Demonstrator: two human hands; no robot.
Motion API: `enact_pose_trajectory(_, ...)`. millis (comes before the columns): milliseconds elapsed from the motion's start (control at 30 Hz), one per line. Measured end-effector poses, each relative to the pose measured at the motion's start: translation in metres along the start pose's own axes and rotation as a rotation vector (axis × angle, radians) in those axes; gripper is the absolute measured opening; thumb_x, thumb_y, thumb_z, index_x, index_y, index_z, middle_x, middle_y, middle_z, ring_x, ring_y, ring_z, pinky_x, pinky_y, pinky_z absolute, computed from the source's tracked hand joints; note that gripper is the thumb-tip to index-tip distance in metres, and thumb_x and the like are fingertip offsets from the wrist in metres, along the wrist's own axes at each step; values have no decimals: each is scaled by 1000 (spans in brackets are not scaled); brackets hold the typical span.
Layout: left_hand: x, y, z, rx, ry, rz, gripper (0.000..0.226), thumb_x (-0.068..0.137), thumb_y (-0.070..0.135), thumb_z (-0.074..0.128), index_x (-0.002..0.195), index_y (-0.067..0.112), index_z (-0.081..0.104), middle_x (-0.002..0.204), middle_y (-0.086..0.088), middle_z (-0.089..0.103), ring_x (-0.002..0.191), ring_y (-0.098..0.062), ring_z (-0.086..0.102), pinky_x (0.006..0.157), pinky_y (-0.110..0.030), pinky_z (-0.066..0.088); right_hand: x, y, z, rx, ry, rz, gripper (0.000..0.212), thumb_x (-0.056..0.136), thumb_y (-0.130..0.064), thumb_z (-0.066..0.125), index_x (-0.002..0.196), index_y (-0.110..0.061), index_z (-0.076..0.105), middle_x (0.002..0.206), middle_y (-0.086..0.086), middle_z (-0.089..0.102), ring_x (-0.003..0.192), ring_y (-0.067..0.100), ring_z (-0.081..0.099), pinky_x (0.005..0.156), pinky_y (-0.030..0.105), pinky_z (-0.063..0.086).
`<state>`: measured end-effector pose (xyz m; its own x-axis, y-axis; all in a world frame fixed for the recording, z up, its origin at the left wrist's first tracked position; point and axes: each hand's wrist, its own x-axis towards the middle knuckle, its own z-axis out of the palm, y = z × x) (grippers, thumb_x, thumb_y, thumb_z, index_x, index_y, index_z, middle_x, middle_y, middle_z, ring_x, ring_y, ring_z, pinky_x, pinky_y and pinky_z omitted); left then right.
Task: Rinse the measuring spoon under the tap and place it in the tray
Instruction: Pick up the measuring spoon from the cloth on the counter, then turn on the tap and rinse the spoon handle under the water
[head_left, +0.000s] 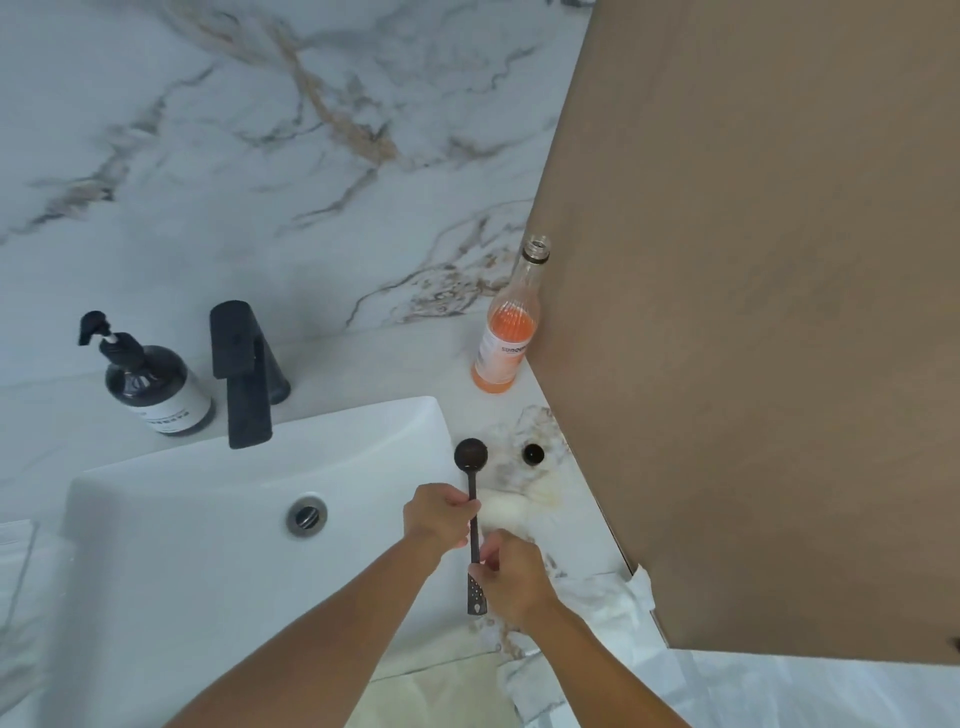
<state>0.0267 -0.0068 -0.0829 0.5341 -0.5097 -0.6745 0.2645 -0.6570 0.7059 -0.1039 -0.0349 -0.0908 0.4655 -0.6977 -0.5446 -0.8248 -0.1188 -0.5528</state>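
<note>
A black long-handled measuring spoon (472, 467) is held over the right rim of the white sink (182, 519), bowl end pointing away from me. My left hand (436, 517) pinches the middle of its handle. My right hand (511, 574) grips the lower, perforated end of the handle. The black tap (244, 374) stands at the back of the sink to the left; no water is seen running. No tray can be clearly made out.
A dark soap pump bottle (150, 384) stands left of the tap. An open glass bottle with orange liquid (506, 332) and a small black cap (533, 454) sit on the marble counter. A brown cabinet panel (753, 312) fills the right. The drain (307, 515) lies mid-basin.
</note>
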Motion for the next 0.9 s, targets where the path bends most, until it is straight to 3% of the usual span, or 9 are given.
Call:
enact_pose_trajectory(167,-2,-13,-55,-235,-62,-36,11,84,0,70,79,5,63,78,-20,74,65,-34,68,71,-42,64,-2,-37,26,51,-88,-43,26,89,-12,64,73,-25,49,84,-1,59,68,11,55,56,12,43)
enact_pose_trajectory(300,-6,-35,-109,-347,-42,-31,15,87,-5,67,81,4,58,69,-17,73,55,-30,66,54,-34,61,-1,-98,17,110,-445,-66,11,87,-14,64,78,-18,60,83,8,64,64,19,61,52,23,50)
enact_pose_trajectory(400,-11,-50,-141,-390,-10,-38,17,87,-9,63,82,5,53,68,-17,68,55,-31,62,55,-36,62,3,-169,-10,497,-432,-119,5,88,-6,63,92,-7,66,85,14,67,59,21,64,53,27,51)
enact_pose_trajectory(500,-16,-61,-162,-431,5,-30,20,87,-11,61,84,8,54,71,-18,65,55,-31,59,59,-38,62,2,-236,-23,925,-482,-146,17,94,-7,61,110,0,59,109,18,68,72,29,75,59,33,59)
enact_pose_trajectory(600,-22,-64,-174,-447,15,-24,21,87,-11,62,80,8,54,77,-20,64,56,-31,59,58,-36,62,-7,-279,-17,1039,-586,-134,13,95,-3,59,107,3,57,125,22,62,89,39,74,69,39,62)
enact_pose_trajectory(667,-24,-65,-181,-464,16,-19,22,87,-11,62,77,8,54,80,-22,63,58,-31,59,56,-34,61,-12,-299,-15,1127,-643,-119,28,96,0,55,123,4,53,133,24,60,101,42,69,74,39,61)
enact_pose_trajectory(767,-25,-67,-190,-501,22,-22,20,88,-10,62,79,7,55,82,-23,63,62,-33,59,55,-34,62,-14,-330,-24,1273,-735,-201,35,94,0,54,129,3,53,129,20,68,102,36,72,74,37,62)
enact_pose_trajectory(833,-24,-68,-195,-512,28,-27,16,89,-9,62,84,5,55,84,-23,64,65,-34,59,55,-34,62,-13,-351,-30,1226,-619,-260,26,91,-4,59,117,0,60,117,16,74,93,32,75,70,35,62)
enact_pose_trajectory(900,-23,-71,-200,-512,26,-29,15,89,-8,62,85,5,55,85,-23,65,65,-34,59,58,-36,61,-11,-356,-25,1068,-342,-215,17,91,-5,59,108,-1,61,103,16,72,81,28,73,65,33,61)
